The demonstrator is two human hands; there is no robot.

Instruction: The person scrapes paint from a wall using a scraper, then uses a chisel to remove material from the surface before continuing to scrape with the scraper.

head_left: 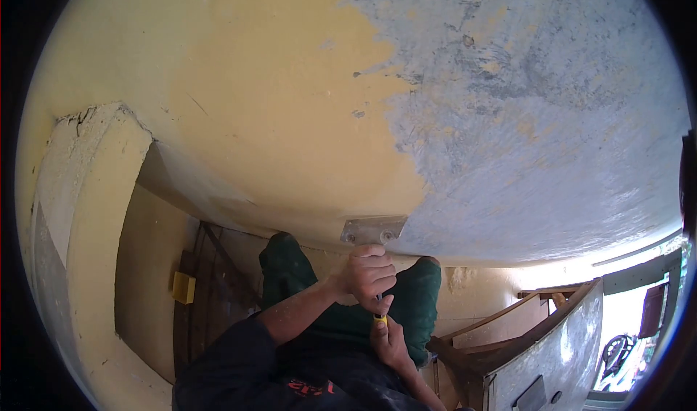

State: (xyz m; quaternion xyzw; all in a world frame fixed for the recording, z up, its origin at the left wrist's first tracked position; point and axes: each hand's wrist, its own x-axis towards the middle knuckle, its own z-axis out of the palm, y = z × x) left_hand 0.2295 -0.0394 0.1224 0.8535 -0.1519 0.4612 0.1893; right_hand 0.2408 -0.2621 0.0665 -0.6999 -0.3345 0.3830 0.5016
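Observation:
A scraper with a wide metal blade [374, 229] and two bolts rests its edge at or close to the wall, low on the yellow paint. My left hand [369, 271] is closed in a fist around its handle, just below the blade. Lower down, my right hand [390, 342] grips the yellow end of the same handle. The wall is yellow-painted [290, 120] on the left. On the right it is bare grey [523, 142], with scattered flecks of yellow and a ragged border between the two.
My knees in green trousers [283, 266] are close to the wall. At left are a wall ledge [102, 193] with a chipped top and a yellow block [184, 287]. A grey panel on a wooden frame [552, 346] stands at right, near a bright opening with a wheel [617, 351].

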